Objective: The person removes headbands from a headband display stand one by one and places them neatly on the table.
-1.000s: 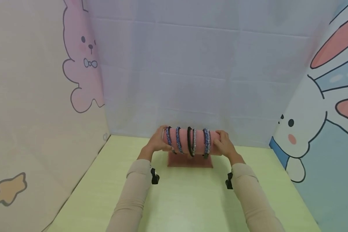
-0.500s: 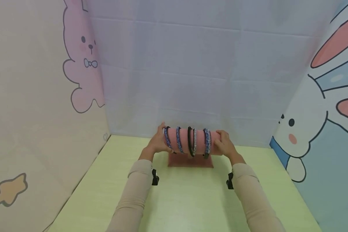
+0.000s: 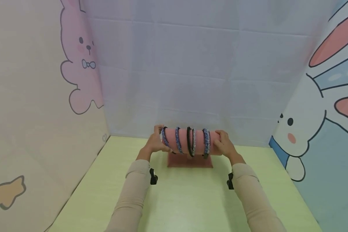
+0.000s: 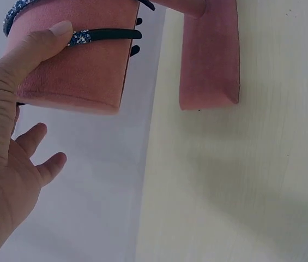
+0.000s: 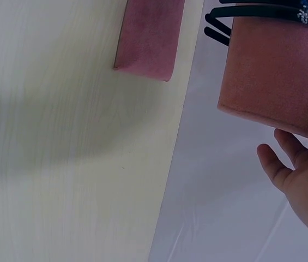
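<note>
A pink velvet headband stand [image 3: 185,140], a horizontal roll on a flat base [image 3: 189,163], carries several glittery headbands. My left hand [image 3: 155,142] is at the roll's left end, its thumb pressing the lower part of the leftmost blue glitter headband [image 3: 165,138]. That headband slants, its top further left. In the left wrist view the thumb lies on the glitter edge of a headband [image 4: 81,37], fingers behind the roll. My right hand [image 3: 226,145] grips the roll's right end, thumb in front, other fingers mostly hidden behind. Beside it sit blue and silver headbands [image 3: 207,141].
The stand is on a pale yellow-green table [image 3: 188,199], near its back edge. A whitish curtain [image 3: 191,80] hangs close behind. Printed side walls with a pink bunny [image 3: 78,67] and a white rabbit [image 3: 301,129] flank the table.
The leftmost headband has slid left toward the roll's end and tilted, my left hand shifting slightly left with it. The right hand keeps its hold, and the stand stays put.
</note>
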Tool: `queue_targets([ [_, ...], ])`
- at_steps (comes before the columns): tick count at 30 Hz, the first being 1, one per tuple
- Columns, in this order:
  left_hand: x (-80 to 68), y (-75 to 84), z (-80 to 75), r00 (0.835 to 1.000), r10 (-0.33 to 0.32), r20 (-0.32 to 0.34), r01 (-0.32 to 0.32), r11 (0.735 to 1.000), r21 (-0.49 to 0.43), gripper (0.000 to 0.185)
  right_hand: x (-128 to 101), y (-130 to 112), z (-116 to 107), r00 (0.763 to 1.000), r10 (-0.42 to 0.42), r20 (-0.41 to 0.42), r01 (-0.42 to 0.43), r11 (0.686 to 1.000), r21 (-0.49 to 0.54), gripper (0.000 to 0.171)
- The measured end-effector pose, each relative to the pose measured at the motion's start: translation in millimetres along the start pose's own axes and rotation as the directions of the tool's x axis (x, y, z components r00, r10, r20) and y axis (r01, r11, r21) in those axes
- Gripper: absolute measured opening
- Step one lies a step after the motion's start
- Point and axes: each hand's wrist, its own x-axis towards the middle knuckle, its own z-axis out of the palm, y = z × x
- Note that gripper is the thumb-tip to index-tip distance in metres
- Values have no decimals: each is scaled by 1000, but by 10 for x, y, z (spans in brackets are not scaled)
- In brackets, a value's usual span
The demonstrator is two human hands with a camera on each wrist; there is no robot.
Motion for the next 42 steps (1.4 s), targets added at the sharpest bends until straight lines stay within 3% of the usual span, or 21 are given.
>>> queue_targets([
  [8,-15,-85,-14,1000,8,-4,-8,997,-82,113,-20,-8,-9,1000,-13,-2,13,1000,-4,57],
  [16,-48,-149,1,999,5,-54,-11,993,-121,113,-4,-16,-8,999,-49,-20,49,999,2,55],
  [23,-83,-251,42,996,-5,-91,-11,984,-177,111,-2,23,20,999,-32,-30,32,999,7,55],
  [35,-152,-385,35,989,-11,-146,-12,988,-155,109,-9,38,43,999,-37,-40,38,999,21,56],
  [42,-177,-427,36,988,-44,-147,16,983,-184,95,-10,22,52,999,-12,-53,13,1000,22,56],
])
